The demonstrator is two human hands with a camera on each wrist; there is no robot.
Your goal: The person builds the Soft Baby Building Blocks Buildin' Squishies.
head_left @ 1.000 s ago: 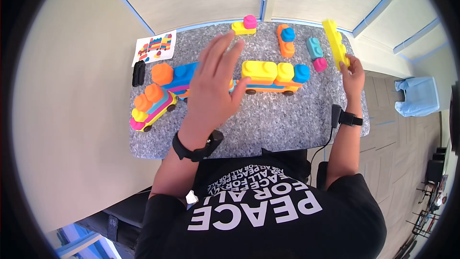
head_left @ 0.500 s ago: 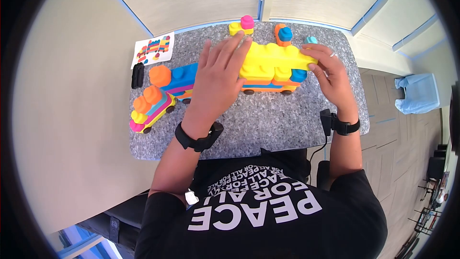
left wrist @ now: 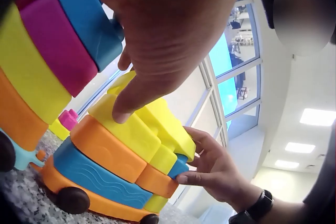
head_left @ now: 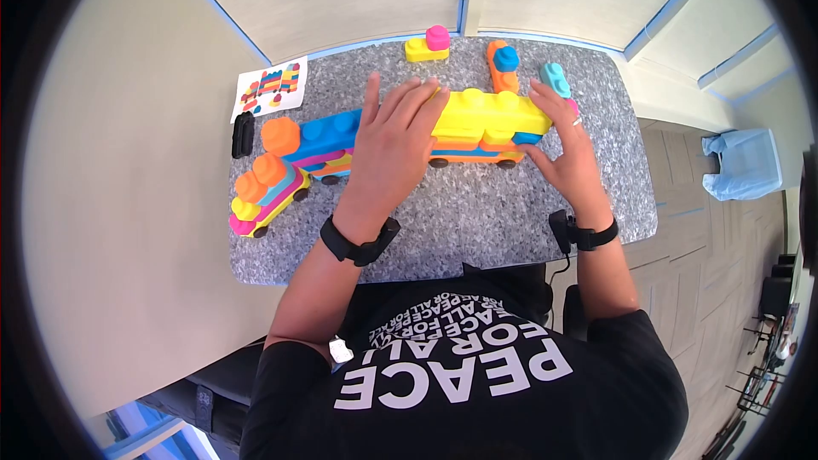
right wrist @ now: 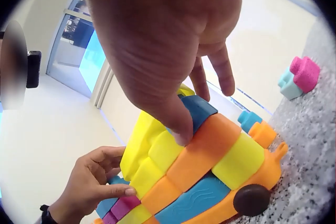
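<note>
A long yellow building block [head_left: 487,105] lies on top of a block-built toy train car [head_left: 464,146], behind its lower yellow blocks [left wrist: 126,121]. My left hand [head_left: 394,146] grips the left end of the stack, thumb across the front of the yellow blocks and fingers on the far side. At the right end, my right hand [head_left: 573,153] holds the stack; its thumb presses the front near the blue block [right wrist: 198,112] and its fingers reach behind. To the left, a blue-topped car [head_left: 319,136] joins on, partly hidden by my left hand.
A small engine-like block car [head_left: 268,192] stands at the left. Behind are a yellow-and-pink pair [head_left: 428,49], an orange-and-blue pair [head_left: 503,66] and a teal block [head_left: 555,78]. A picture sheet [head_left: 271,89] and a black object [head_left: 243,135] lie at the back left.
My right hand has brought the long yellow block from the table's right side leftward onto the train car. My left hand has come to the car's left end.
</note>
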